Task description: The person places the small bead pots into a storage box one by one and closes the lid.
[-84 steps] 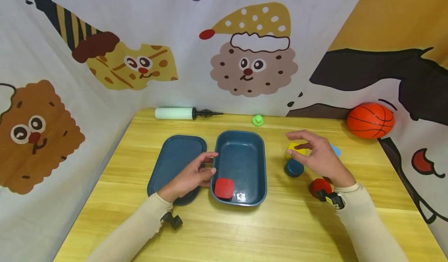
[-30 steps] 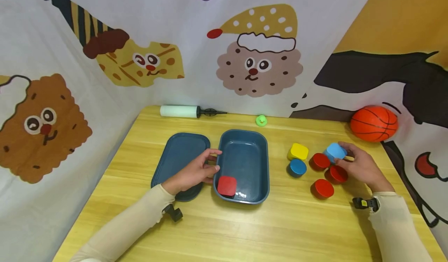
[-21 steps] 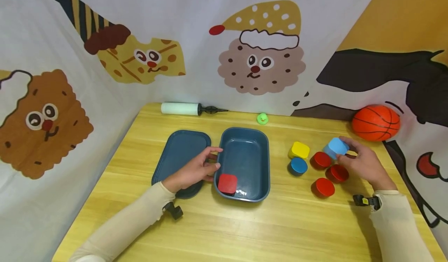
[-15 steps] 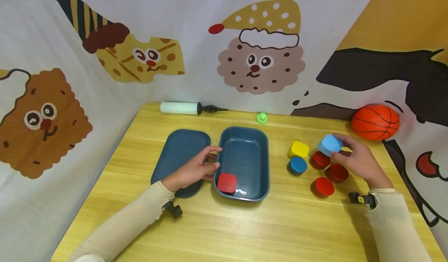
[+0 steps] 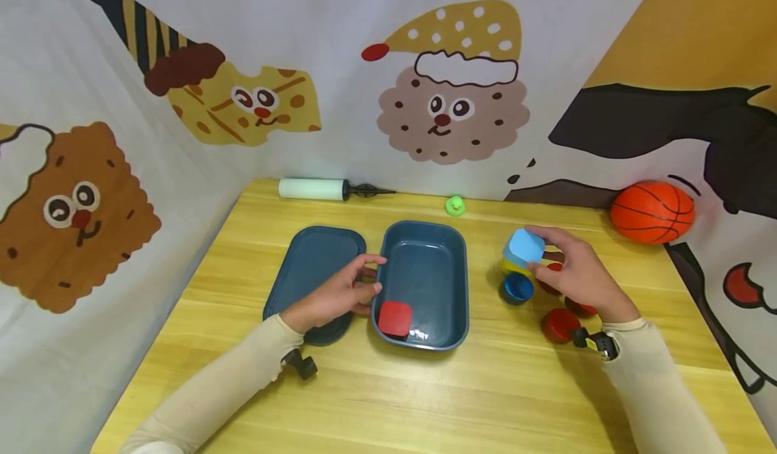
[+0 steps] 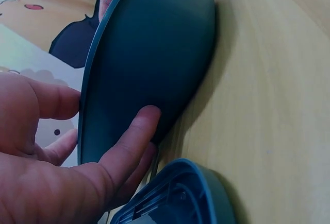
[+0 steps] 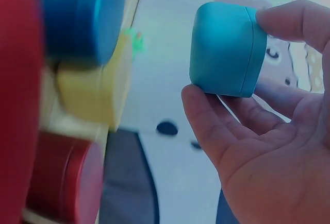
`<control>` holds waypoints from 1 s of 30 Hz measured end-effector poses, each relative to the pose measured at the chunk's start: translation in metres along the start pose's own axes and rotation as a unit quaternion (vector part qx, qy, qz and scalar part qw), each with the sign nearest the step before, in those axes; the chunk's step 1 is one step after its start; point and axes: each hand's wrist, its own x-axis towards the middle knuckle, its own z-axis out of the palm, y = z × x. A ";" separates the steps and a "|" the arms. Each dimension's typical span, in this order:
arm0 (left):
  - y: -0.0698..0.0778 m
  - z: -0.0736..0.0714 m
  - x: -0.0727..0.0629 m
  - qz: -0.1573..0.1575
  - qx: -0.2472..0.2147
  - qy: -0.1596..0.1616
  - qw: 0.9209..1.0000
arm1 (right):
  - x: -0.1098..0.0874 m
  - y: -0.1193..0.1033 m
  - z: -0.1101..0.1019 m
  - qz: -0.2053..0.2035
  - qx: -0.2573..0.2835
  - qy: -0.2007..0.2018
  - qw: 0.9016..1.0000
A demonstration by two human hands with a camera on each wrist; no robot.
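Pinching the cyan box (image 5: pixel 525 245) between thumb and fingertips, the right hand (image 5: pixel 579 272) holds it in the air, above the yellow box (image 7: pixel 93 92) and near the blue tub (image 5: pixel 517 289). The left hand (image 5: pixel 334 294) rests with fingers loosely spread against the bin (image 5: pixel 431 275), just right of it. My main worry is the pinch: only fingertips bear on smooth sides, and 1 tip sits by the seam, so a small twist could, I judge, let the box slip or pop its top. A low sweep could knock the yellow box or the blue tub under that hand. The wrist camera (image 5: pixel 597 343) sits just beside the nearest of 3 red tubs (image 5: pixel 560 326); if I let the wrist dip, it could shove that tub. At the left hand, too much push could slide or tip the bin and jostle the red box (image 5: pixel 394 319) inside; how hard those fingers press, I cannot tell. The lid (image 5: pixel 318 265) lies partly beneath that hand, so a drag could skew it.
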 end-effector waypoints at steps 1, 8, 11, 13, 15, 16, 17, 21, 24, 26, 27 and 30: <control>0.000 0.000 -0.001 0.000 0.000 0.001 1.000 | 0.003 -0.004 0.003 -0.006 -0.002 -0.004 1.000; -0.001 0.000 -0.002 0.003 -0.002 0.002 1.000 | 0.018 -0.028 0.026 -0.055 -0.005 -0.025 0.998; -0.001 0.000 -0.002 0.004 -0.002 0.000 1.000 | 0.021 -0.037 0.036 -0.076 0.008 -0.042 0.996; -0.001 0.000 -0.003 0.005 -0.002 -0.002 1.000 | 0.022 -0.042 0.043 -0.089 0.012 -0.056 0.994; 0.000 -0.001 -0.003 0.004 0.000 -0.002 1.000 | 0.023 -0.047 0.050 -0.098 0.012 -0.069 0.993; 0.000 -0.001 -0.003 0.004 0.000 -0.003 1.000 | 0.023 -0.050 0.053 -0.102 0.011 -0.075 0.992; -0.001 -0.001 -0.002 0.006 -0.001 -0.003 1.000 | 0.023 -0.052 0.056 -0.108 0.010 -0.081 0.991; -0.002 -0.001 -0.002 0.007 -0.003 -0.004 1.000 | 0.021 -0.062 0.068 -0.122 -0.004 -0.097 0.988; -0.002 -0.001 -0.002 0.005 -0.006 -0.002 1.000 | 0.019 -0.068 0.076 -0.127 -0.027 -0.107 0.986; -0.002 -0.001 -0.002 0.005 -0.006 -0.003 1.000 | 0.017 -0.072 0.082 -0.127 -0.050 -0.116 0.984; -0.001 -0.001 -0.002 0.006 -0.006 -0.003 1.000 | 0.017 -0.074 0.084 -0.128 -0.061 -0.122 0.982; -0.001 -0.001 -0.003 0.009 -0.008 -0.006 1.000 | 0.015 -0.078 0.092 -0.132 -0.085 -0.142 0.977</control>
